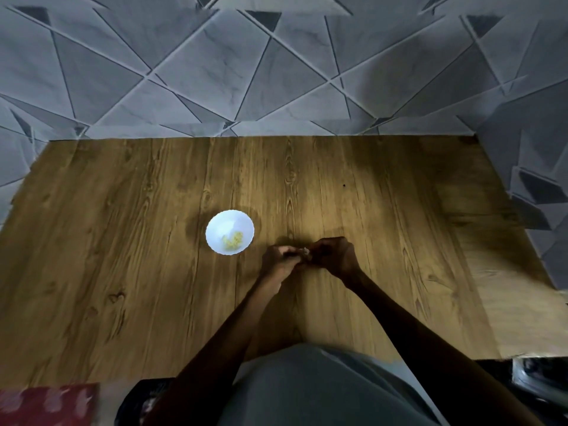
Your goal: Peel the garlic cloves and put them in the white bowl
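A small white bowl (pixel 216 229) with a scalloped rim stands on the wooden table, left of my hands. Several pale yellow peeled garlic cloves (pixel 233 240) lie in its lower right part. My left hand (pixel 278 260) and my right hand (pixel 333 255) meet just right of the bowl, fingers curled toward each other. Between their fingertips a small whitish garlic clove (pixel 305 251) is pinched; most of it is hidden by the fingers.
The wooden table (pixel 123 256) ends at a grey patterned wall at the back and right. A red patterned cloth (pixel 46 405) lies at the near left corner. A dark shiny object (pixel 541 379) sits at the near right edge.
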The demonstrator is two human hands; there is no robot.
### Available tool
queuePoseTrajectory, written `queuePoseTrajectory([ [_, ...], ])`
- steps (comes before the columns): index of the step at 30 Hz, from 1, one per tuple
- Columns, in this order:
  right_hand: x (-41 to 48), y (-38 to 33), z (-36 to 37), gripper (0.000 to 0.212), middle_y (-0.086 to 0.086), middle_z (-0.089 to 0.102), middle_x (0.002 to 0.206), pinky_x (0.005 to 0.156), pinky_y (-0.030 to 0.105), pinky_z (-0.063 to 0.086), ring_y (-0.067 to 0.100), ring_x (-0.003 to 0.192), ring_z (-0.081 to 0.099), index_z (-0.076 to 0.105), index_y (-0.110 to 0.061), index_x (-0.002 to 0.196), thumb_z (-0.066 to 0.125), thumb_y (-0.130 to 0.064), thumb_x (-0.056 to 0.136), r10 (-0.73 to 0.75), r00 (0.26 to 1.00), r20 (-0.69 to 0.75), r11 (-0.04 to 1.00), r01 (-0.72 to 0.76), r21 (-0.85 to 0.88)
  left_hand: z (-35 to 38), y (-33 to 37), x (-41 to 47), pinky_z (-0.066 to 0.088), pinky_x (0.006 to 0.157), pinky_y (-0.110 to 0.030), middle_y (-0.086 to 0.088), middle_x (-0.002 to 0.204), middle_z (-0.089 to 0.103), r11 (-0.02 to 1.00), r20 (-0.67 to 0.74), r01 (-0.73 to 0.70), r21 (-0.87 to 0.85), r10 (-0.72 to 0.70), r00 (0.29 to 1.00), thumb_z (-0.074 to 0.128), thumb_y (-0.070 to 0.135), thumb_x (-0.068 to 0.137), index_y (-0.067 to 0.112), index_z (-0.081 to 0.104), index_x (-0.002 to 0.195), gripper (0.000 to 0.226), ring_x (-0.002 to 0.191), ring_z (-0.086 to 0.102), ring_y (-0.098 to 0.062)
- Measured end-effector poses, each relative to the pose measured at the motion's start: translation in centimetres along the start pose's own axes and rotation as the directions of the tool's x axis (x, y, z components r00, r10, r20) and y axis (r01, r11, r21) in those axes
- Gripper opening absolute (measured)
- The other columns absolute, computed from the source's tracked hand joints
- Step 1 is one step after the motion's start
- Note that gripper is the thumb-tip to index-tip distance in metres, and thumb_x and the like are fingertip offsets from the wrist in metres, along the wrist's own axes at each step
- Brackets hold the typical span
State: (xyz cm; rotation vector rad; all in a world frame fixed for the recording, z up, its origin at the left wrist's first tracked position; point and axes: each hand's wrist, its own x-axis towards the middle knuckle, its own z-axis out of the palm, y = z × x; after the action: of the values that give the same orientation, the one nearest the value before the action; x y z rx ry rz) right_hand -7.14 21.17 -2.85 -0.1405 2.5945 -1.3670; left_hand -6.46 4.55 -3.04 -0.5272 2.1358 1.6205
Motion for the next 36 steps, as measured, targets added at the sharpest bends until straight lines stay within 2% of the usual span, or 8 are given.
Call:
queuePoseTrajectory([
  [4, 0.1, 0.2, 0.1, 0.017, -0.006, 0.071, 0.085, 0.062, 0.017, 0.056, 0.003, 0.070, 0.068, 0.075, -0.009, 0.095, 0.079, -0.017, 0.080, -0.032, 0.999, -0.020, 0.998, 0.031, -0.053, -0.1, -0.3, 0.4, 0.057, 0.085, -0.028, -0.004, 0.099, 0.074, 0.993, 0.039, 0.070, -0.092, -0.067, 0.997, 0.082, 0.029, 0.075, 0.011, 0.075, 0.102, 0.034, 0.095, 0.069, -0.015],
  [8, 0.1, 0.2, 0.0, 0.016, -0.010, 0.068, 0.082, 0.059, 0.014, 0.054, -0.004, 0.067, 0.064, 0.075, -0.010, 0.093, 0.079, -0.018, 0.081, -0.067, 0.997, -0.024, 0.996, 0.065, -0.068, -0.4, -0.5, 0.7, 0.057, 0.090, -0.042, -0.008, 0.096, 0.075, 0.976, 0.088, 0.110, -0.187, -0.095, 0.992, 0.088, 0.045, 0.053, 0.011, 0.077, 0.096, 0.055, 0.098, 0.070, -0.023],
  [10, 0.1, 0.3, 0.1, 0.016, -0.008, 0.069, 0.083, 0.060, 0.015, 0.055, -0.002, 0.068, 0.065, 0.075, -0.010, 0.094, 0.078, -0.018, 0.081, -0.075, 0.997, -0.026, 0.995, 0.073, -0.068, -0.4, -0.8, 0.9, 0.055, 0.093, -0.046, -0.010, 0.097, 0.075, 0.973, 0.111, 0.107, -0.204, -0.086, 0.990, 0.088, 0.040, 0.058, 0.010, 0.078, 0.095, 0.049, 0.100, 0.070, -0.025],
  [16, 0.1, 0.4, 0.3, 0.017, 0.001, 0.074, 0.089, 0.064, 0.022, 0.059, 0.008, 0.075, 0.071, 0.074, -0.007, 0.096, 0.077, -0.015, 0.082, -0.052, 0.998, -0.045, 0.999, 0.051, -0.015, -0.4, -1.0, 1.0, 0.055, 0.093, -0.048, -0.010, 0.099, 0.075, 0.974, 0.100, 0.104, -0.201, -0.085, 0.991, 0.082, 0.029, 0.074, 0.009, 0.076, 0.100, 0.033, 0.100, 0.069, -0.025],
  [21, 0.0, 0.2, 0.4, 0.018, 0.003, 0.075, 0.088, 0.064, 0.025, 0.060, 0.011, 0.075, 0.072, 0.074, -0.006, 0.096, 0.076, -0.018, 0.083, 0.002, 0.996, -0.093, 0.998, 0.004, 0.062, -0.4, 0.0, 0.4, 0.055, 0.092, -0.037, -0.003, 0.099, 0.074, 0.982, 0.117, 0.100, -0.161, -0.081, 0.990, 0.076, 0.021, 0.083, 0.018, 0.075, 0.097, 0.014, 0.100, 0.068, -0.018],
  [25, 0.2, 0.2, 0.3, 0.011, -0.004, 0.071, 0.089, 0.064, 0.012, 0.054, 0.004, 0.074, 0.067, 0.074, -0.010, 0.096, 0.075, -0.012, 0.085, 0.013, 0.992, -0.129, 0.994, -0.027, -0.106, -0.3, -0.3, 0.4, 0.057, 0.087, -0.034, -0.006, 0.098, 0.074, 0.997, 0.038, 0.054, -0.046, -0.052, 0.998, 0.072, 0.008, 0.083, 0.011, 0.075, 0.101, 0.018, 0.094, 0.069, -0.018],
  [31, 0.4, 0.4, 0.7, 0.018, 0.002, 0.071, 0.101, 0.071, 0.029, 0.058, 0.011, 0.083, 0.065, 0.070, -0.015, 0.108, 0.064, -0.008, 0.092, -0.088, 0.993, -0.083, 0.922, 0.050, -0.384, -0.4, -0.6, 0.0, 0.059, 0.082, -0.032, -0.011, 0.096, 0.071, 0.984, 0.044, 0.058, -0.171, -0.052, 0.998, 0.068, -0.002, 0.085, 0.011, 0.071, 0.088, 0.013, 0.091, 0.069, -0.023],
  [36, -1.0, -0.5, 0.8, 0.017, -0.001, 0.071, 0.094, 0.065, 0.018, 0.055, 0.002, 0.076, 0.064, 0.071, -0.014, 0.102, 0.066, -0.004, 0.089, -0.163, 0.980, -0.113, 0.940, 0.119, -0.319, -0.5, -1.2, -0.2, 0.055, 0.090, -0.033, -0.005, 0.103, 0.073, 0.965, 0.054, 0.143, -0.218, -0.135, 0.989, 0.067, 0.009, 0.089, 0.019, 0.074, 0.094, 0.013, 0.099, 0.067, -0.019],
])
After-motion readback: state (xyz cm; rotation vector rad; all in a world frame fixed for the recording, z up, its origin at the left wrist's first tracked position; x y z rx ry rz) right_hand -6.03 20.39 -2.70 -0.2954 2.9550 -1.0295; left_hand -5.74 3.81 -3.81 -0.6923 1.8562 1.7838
